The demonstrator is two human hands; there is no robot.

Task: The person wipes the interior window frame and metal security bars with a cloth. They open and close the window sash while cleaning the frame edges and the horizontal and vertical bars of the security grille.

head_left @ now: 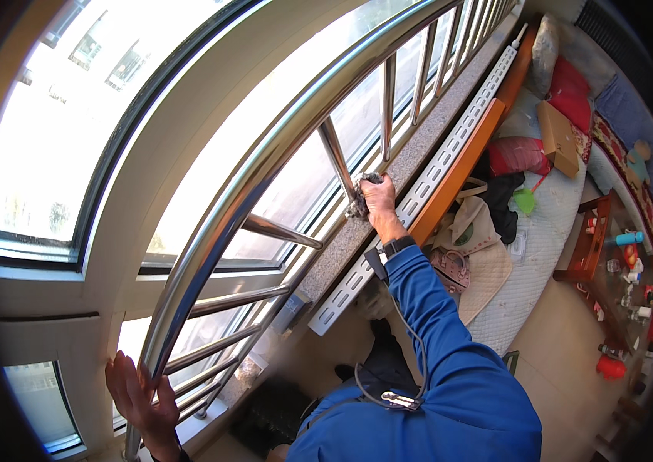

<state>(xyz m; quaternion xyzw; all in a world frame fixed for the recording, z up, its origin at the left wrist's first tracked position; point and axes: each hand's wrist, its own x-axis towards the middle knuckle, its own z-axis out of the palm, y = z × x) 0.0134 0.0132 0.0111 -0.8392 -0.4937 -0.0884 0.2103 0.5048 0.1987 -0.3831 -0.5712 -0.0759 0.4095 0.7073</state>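
The right hand [380, 206] curls its fingers round a grey rag [356, 203] at a baluster [335, 149], by the window-side edge of the granite sill [415, 150]; the left hand [144, 406], fingers extended, lies against the handrail [267, 159]. Overreaching could make it slip.

Place: home sitting room, we judge
Seating: we see one sofa [553, 231] with red cushions [570, 83]
Beside it: cluttered wooden table [587, 258]

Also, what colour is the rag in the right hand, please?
The rag is mottled light and dark grey, shown best in the head view.
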